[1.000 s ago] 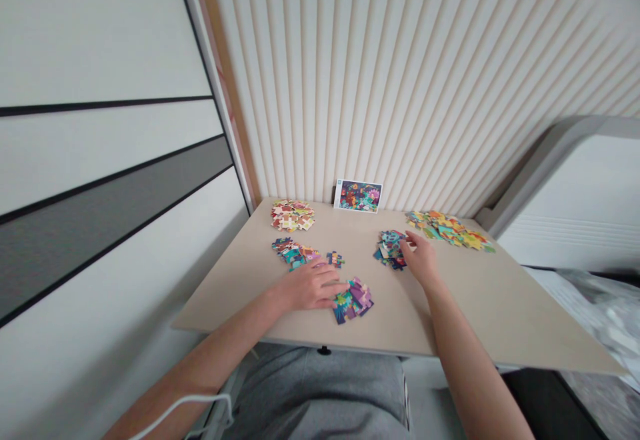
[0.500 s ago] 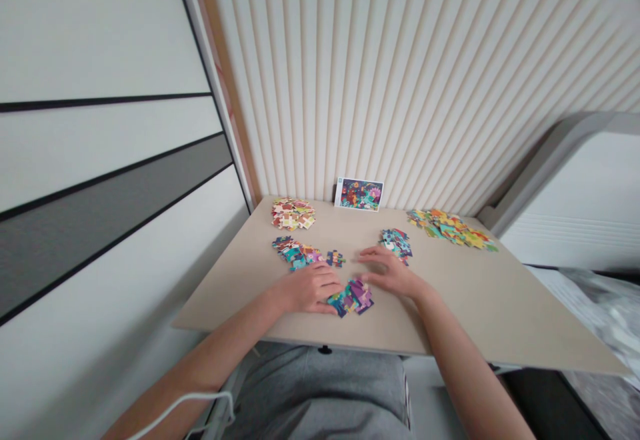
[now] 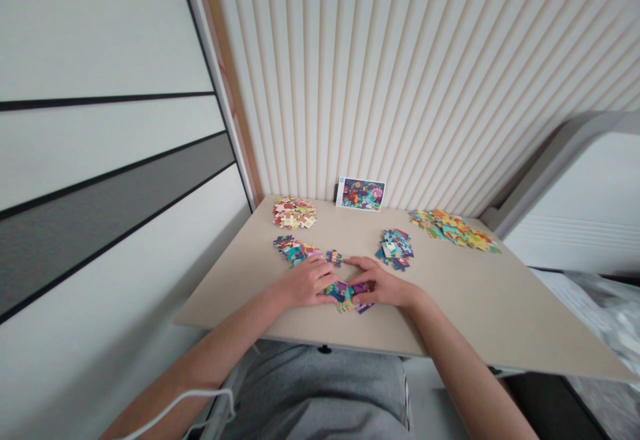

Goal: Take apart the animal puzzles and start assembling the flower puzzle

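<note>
Between my hands, near the table's front edge, lies a small pile of purple and teal puzzle pieces (image 3: 345,305). My left hand (image 3: 311,281) rests at the pile's left side, fingers bent, and whether it pinches a piece is too small to tell. My right hand (image 3: 376,281) is on the pile's right side, with thumb and fingers apart over purple pieces. A few joined pieces (image 3: 334,257) lie just beyond my fingertips. Behind my left hand is a multicoloured pile (image 3: 291,249), partly hidden by it. A blue and white pile (image 3: 397,247) sits beyond my right hand.
At the back of the beige table (image 3: 475,300), a picture card (image 3: 361,195) leans against the ribbed wall. A red and cream pile (image 3: 294,213) lies at the back left, a yellow and orange pile (image 3: 457,230) at the back right. A white cable crosses my left forearm.
My right hand has moved left and nearer me, from beside the blue and white pile onto the purple pieces. My left hand has shifted slightly, and the near pieces have changed position.
</note>
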Tool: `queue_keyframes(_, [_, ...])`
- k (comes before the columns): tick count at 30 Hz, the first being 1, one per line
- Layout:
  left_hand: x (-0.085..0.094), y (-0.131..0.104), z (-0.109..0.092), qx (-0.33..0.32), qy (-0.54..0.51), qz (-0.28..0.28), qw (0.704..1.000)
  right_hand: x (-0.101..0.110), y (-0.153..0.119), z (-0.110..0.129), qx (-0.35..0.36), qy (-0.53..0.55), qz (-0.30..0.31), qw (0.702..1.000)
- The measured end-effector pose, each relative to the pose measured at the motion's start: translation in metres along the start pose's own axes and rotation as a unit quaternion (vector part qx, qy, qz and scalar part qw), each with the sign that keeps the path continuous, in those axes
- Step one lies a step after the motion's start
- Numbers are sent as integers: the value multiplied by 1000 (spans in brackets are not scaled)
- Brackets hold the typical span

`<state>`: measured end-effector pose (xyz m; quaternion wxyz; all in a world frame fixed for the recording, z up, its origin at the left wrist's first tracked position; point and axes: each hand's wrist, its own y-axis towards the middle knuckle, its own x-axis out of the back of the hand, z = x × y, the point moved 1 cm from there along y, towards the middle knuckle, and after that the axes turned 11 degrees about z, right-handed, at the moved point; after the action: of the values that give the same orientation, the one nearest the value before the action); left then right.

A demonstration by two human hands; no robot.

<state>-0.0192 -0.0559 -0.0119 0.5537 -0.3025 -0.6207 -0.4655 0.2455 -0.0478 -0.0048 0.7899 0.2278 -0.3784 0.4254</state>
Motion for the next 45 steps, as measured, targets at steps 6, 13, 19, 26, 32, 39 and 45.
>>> queue_keyframes(6, [-9,-1,7,83,-48,-57,994,0,1,-1,-17,57,-29,998])
queue_keyframes(13, [-13,-4,13,134,-152,-95,975,0,2,-7,-102,147,-134,975])
queue_keyframes(19, [-13,-4,13,147,-159,-124,968,0,7,-11,-107,244,-215,940])
queue_keyframes(26, [-17,-6,14,116,-156,-122,973,-7,15,-3,-75,382,-215,896])
queue_keyframes(32, [-19,-8,12,78,-174,-107,976,-14,15,5,-85,300,-141,940])
queue_keyframes(39, [-10,-6,12,38,-94,-130,986,-8,16,15,-88,170,-165,967])
queue_keyframes(45, [0,-3,7,85,-24,-87,992,19,-4,-13,-179,62,-364,912])
